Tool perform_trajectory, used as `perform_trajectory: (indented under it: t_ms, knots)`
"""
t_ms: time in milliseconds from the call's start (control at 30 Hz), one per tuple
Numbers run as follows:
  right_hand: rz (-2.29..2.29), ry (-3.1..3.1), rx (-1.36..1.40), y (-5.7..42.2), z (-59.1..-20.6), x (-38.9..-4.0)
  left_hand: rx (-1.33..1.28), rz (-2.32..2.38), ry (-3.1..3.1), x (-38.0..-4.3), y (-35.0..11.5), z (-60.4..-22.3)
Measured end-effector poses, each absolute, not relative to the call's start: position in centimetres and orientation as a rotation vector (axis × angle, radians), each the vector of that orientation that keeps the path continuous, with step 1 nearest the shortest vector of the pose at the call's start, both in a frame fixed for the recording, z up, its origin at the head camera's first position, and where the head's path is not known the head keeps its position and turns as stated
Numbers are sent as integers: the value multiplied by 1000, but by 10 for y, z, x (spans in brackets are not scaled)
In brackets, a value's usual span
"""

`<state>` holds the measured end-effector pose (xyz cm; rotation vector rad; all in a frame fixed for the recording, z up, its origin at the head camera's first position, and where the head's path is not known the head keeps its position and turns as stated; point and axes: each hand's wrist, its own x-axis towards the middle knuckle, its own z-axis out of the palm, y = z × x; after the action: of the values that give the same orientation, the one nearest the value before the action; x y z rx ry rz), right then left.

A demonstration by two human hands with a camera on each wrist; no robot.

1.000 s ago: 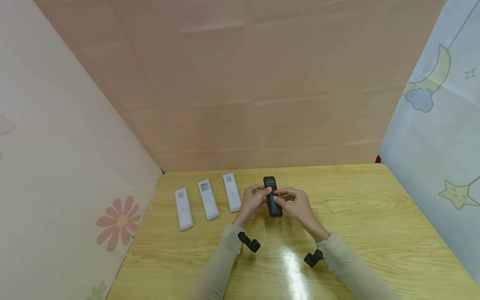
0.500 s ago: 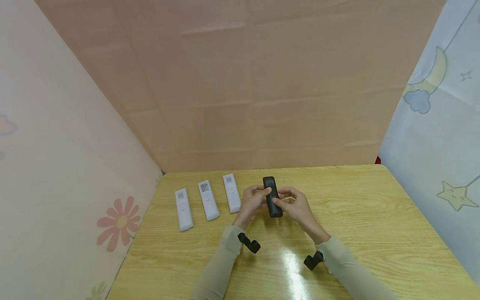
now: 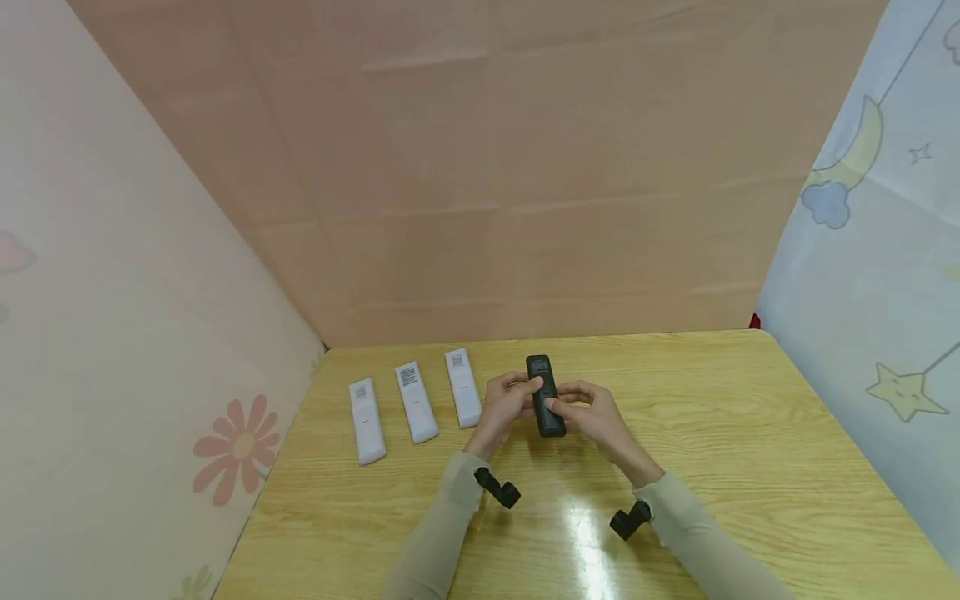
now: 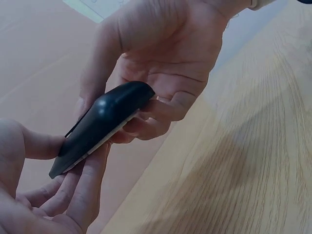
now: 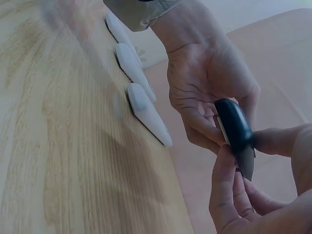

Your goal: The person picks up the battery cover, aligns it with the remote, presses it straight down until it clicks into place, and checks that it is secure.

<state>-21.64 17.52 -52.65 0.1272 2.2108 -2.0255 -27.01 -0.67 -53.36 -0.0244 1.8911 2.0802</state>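
A black remote control (image 3: 551, 422) is held back side up by both hands over the table. My left hand (image 3: 501, 406) grips its left edge, thumb on top and fingers beneath. On the right edge my right hand (image 3: 602, 421) pinches it the same way, its thumb near the middle of the back. In the left wrist view the remote (image 4: 105, 119) is seen end-on and tilted, with a thin dark edge standing out beside a thumb. The right wrist view shows its light-coloured front side facing down, partly covered by fingers.
To the left lie three white remote controls, back side up in a slanting row: the left one (image 3: 367, 429), the middle one (image 3: 417, 408) and the right one (image 3: 465, 396). The wooden table (image 3: 750, 433) meets a beige backdrop (image 3: 525, 208) behind.
The right hand's index finger has moved from the middle of the remote's back to its right edge, while the thumb stays on the back. The left hand keeps its grip.
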Motion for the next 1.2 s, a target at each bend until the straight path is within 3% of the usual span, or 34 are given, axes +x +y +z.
perform_trajectory:
  t_ms: [1200]
  knots:
    - [-2029, 2206, 97, 178, -524, -223, 12, 2072, 1888, -276, -10, -534]
